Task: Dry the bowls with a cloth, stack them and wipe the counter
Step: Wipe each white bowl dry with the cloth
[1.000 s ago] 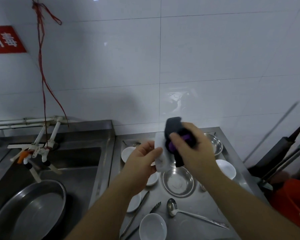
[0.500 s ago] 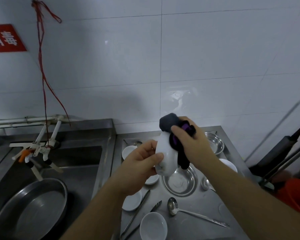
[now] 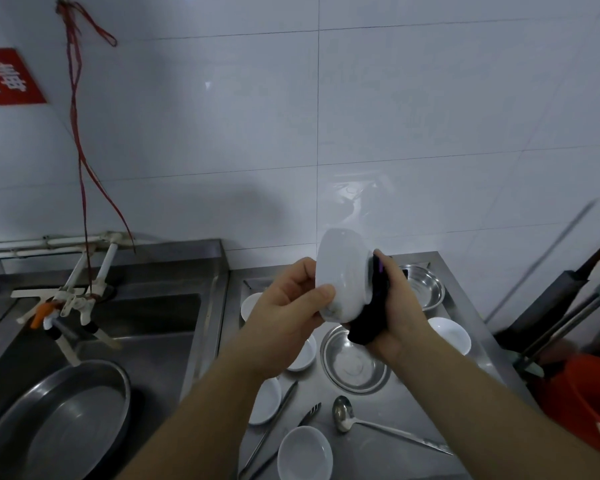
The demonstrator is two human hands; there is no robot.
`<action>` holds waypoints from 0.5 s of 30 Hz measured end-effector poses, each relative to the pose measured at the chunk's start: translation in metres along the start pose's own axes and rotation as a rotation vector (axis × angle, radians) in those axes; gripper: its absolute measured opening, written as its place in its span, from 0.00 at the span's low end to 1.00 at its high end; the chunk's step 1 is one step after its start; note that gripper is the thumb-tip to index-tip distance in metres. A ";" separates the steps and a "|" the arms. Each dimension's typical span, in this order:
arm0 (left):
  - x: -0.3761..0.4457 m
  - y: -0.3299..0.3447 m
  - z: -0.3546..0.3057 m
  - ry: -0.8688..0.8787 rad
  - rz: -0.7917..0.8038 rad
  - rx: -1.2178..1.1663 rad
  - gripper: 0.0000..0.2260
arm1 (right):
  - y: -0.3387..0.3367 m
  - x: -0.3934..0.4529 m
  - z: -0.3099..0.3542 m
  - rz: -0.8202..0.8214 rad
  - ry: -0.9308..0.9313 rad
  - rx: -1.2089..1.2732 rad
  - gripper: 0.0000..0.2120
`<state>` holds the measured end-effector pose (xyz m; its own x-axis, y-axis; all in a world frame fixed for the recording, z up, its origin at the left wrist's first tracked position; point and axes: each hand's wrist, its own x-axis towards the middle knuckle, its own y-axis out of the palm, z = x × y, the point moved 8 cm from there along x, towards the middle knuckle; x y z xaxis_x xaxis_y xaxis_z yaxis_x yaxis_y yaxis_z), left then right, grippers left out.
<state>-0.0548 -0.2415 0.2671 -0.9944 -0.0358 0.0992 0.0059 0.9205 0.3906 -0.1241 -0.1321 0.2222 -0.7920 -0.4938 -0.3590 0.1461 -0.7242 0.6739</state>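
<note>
At upper left, a red sign (image 3: 4, 77) shows white characters "消毒". At centre, the left hand (image 3: 284, 317) pinches a white bowl (image 3: 343, 271); the right hand (image 3: 400, 317) clamps a dark cloth (image 3: 369, 320) against it.

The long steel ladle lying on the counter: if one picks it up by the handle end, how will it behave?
The long steel ladle looks rigid, so it should not bend. Its round bowl end probably makes it front-heavy. The thin, shiny handle may slip in wet fingers.
</note>
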 end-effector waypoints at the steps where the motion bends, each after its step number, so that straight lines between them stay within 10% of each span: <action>1: 0.001 0.001 0.000 -0.006 -0.012 0.013 0.13 | 0.000 0.000 0.005 -0.007 -0.019 -0.027 0.24; 5: 0.005 -0.004 -0.004 -0.104 -0.046 -0.026 0.25 | -0.002 0.003 0.020 -0.055 -0.061 -0.120 0.13; 15: 0.001 -0.008 0.004 -0.090 -0.136 -0.096 0.10 | -0.011 0.004 -0.006 -0.140 0.039 -0.003 0.17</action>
<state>-0.0561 -0.2473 0.2608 -0.9921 -0.1184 -0.0410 -0.1234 0.8681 0.4809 -0.1249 -0.1288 0.2096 -0.7814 -0.4062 -0.4737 0.0377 -0.7885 0.6139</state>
